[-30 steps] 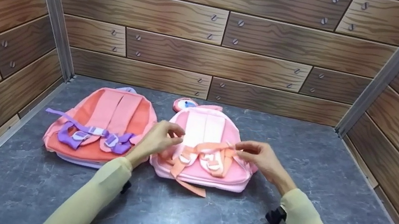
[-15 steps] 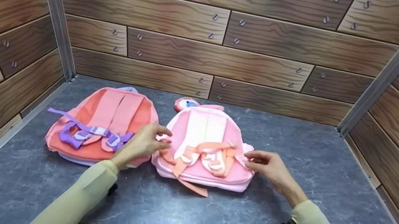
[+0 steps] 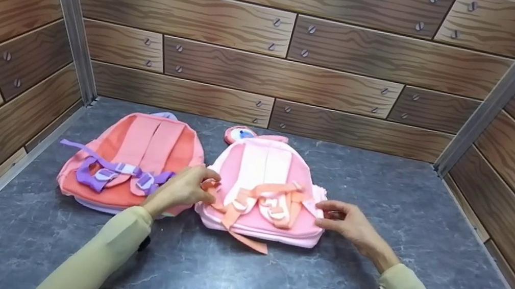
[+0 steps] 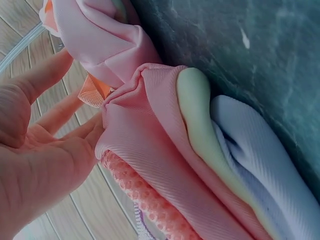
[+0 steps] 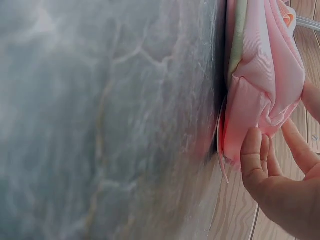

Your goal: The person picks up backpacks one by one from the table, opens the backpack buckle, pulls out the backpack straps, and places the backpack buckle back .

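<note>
In the head view, a pink backpack (image 3: pixel 302 172) lies with its back panel up, orange straps (image 3: pixel 276 189) and white buckles bunched on it. My left hand (image 3: pixel 183 189) is at its left edge, beside the coral backpack (image 3: pixel 102 146). Thumb and fingers stand apart there, near an orange strap piece (image 4: pixel 93 91) in the left wrist view. My right hand (image 3: pixel 353 227) is at the pink backpack's right side. In the right wrist view its fingertips (image 5: pixel 252 142) touch the pink side fabric, with the fingers loosely bent. Both bags lie side by side.
Purple straps (image 3: pixel 97 176) lie over the coral backpack. A plush piece with a large eye (image 3: pixel 241 135) sticks out behind the pink one. The dark marbled tabletop (image 3: pixel 235 286) is bounded by wood-patterned walls (image 3: pixel 268 74) with grey corner posts.
Both hands have drawn apart, from over the orange straps out to the pink backpack's two sides. The right hand has let go of the strap end. The bags have barely moved.
</note>
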Available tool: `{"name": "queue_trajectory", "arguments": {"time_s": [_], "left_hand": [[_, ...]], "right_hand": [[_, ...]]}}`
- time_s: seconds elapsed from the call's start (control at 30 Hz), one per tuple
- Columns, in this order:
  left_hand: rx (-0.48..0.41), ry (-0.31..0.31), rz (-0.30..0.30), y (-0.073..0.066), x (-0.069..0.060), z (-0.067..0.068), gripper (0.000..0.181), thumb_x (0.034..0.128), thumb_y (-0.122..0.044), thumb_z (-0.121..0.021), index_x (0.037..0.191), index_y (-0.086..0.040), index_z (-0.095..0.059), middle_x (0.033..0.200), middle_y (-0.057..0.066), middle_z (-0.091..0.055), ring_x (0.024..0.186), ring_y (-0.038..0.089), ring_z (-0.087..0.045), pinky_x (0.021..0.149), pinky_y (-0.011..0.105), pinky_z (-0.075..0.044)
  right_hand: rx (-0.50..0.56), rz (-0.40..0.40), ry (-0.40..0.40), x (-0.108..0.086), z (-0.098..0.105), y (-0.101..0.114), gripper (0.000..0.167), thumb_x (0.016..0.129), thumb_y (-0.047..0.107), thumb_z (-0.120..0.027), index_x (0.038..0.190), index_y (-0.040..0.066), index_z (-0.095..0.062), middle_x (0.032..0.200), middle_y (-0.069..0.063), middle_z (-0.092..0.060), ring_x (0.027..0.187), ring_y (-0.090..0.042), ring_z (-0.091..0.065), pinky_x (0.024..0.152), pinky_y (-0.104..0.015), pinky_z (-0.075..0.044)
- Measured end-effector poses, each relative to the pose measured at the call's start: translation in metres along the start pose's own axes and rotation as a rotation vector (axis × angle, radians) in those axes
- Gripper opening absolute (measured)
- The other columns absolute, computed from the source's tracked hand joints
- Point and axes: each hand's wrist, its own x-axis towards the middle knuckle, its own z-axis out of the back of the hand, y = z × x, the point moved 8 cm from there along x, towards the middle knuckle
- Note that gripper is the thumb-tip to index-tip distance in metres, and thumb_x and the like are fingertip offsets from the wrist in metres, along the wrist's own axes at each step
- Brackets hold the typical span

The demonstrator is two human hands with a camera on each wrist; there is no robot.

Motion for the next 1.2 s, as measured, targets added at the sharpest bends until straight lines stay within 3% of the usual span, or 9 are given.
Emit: {"name": "queue_trajectory", "arguments": {"time_s": [0.2,0.47,0.63,0.8,1.2], "left_hand": [[-0.009,-0.002,-0.003,-0.002,0.001,-0.006,0.046,0.0826,0.000,-0.085,0.127,0.001,-0.073,0.126,0.016,-0.071,0.103,0.026,-0.061,0.095,0.044,-0.052],[-0.034,-0.003,-0.064,-0.007,0.003,-0.015,0.046,0.0811,-0.002,-0.087,0.125,0.002,-0.073,0.111,0.012,-0.072,0.094,0.024,-0.060,0.084,0.037,-0.050],[-0.018,-0.015,-0.083,-0.008,0.002,-0.019,0.049,0.0830,-0.004,-0.087,0.128,0.004,-0.071,0.105,0.013,-0.072,0.091,0.024,-0.061,0.083,0.039,-0.052],[-0.011,-0.025,-0.020,-0.005,-0.002,-0.022,0.053,0.0861,-0.009,-0.087,0.134,0.004,-0.068,0.122,0.018,-0.072,0.098,0.026,-0.063,0.091,0.044,-0.054],[-0.055,0.011,-0.017,-0.010,0.003,-0.035,0.055,0.0899,-0.015,-0.086,0.139,0.000,-0.066,0.128,0.017,-0.070,0.109,0.026,-0.063,0.103,0.048,-0.050]], "right_hand": [[-0.039,-0.029,-0.014,-0.002,0.004,-0.004,0.052,0.091,0.015,-0.084,0.135,-0.005,-0.067,0.114,-0.010,-0.065,0.104,-0.022,-0.056,0.081,-0.024,-0.051],[0.017,-0.037,-0.009,-0.008,0.012,-0.010,0.054,0.091,0.010,-0.084,0.137,-0.008,-0.064,0.124,-0.018,-0.069,0.108,-0.019,-0.064,0.086,-0.024,-0.055],[0.003,-0.054,-0.006,-0.011,0.015,-0.013,0.056,0.091,0.008,-0.083,0.139,-0.008,-0.061,0.135,-0.028,-0.061,0.123,-0.035,-0.062,0.088,-0.027,-0.056],[-0.050,-0.063,0.010,-0.014,0.013,-0.013,0.062,0.091,0.007,-0.084,0.144,-0.008,-0.056,0.138,-0.032,-0.057,0.128,-0.045,-0.059,0.090,-0.032,-0.057],[0.005,-0.055,0.025,-0.019,0.027,-0.020,0.065,0.091,0.005,-0.082,0.146,-0.011,-0.053,0.136,-0.029,-0.062,0.119,-0.031,-0.066,0.089,-0.026,-0.057]]}}
